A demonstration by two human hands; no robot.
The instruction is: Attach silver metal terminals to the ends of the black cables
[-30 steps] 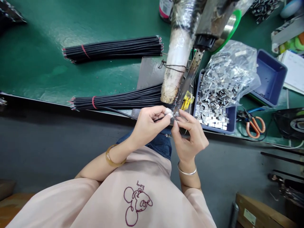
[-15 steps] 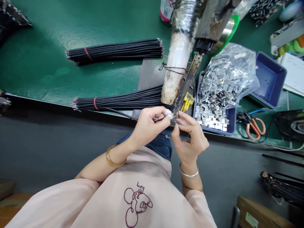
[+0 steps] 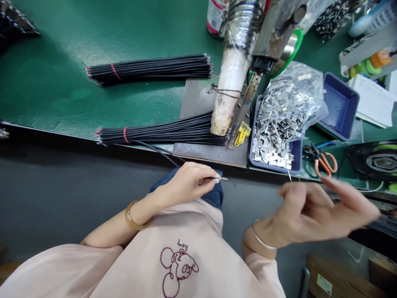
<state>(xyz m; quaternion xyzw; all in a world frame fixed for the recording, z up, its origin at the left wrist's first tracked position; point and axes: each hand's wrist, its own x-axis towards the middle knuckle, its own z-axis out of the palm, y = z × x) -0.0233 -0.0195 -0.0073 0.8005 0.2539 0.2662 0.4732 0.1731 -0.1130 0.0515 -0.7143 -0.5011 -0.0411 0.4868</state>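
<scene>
My left hand (image 3: 192, 181) is closed in a pinch on a black cable (image 3: 170, 159) in front of the bench edge. A small metal-coloured tip (image 3: 224, 178) sticks out past my fingertips, which have a white wrap on one finger. My right hand (image 3: 313, 211) is off to the right, below the blue tray (image 3: 274, 167), blurred by motion. Its thumb and forefinger look bent together, with a thin light strand (image 3: 289, 175) just above them; what they hold is unclear. A soldering iron (image 3: 243, 114) points down at the board, beside a white fume pipe (image 3: 228, 87).
Two bundles of black cables, a far bundle (image 3: 149, 69) and a near bundle (image 3: 161, 131), lie on the green bench. Metal connector shells (image 3: 273, 151) fill the tray under a plastic bag (image 3: 297, 95). Orange-handled pliers (image 3: 325, 163) and a yellow clip (image 3: 242, 134) lie nearby.
My hands have parted from beside the iron's tip. The left has drawn back toward my body with the cable; the right has swung far right.
</scene>
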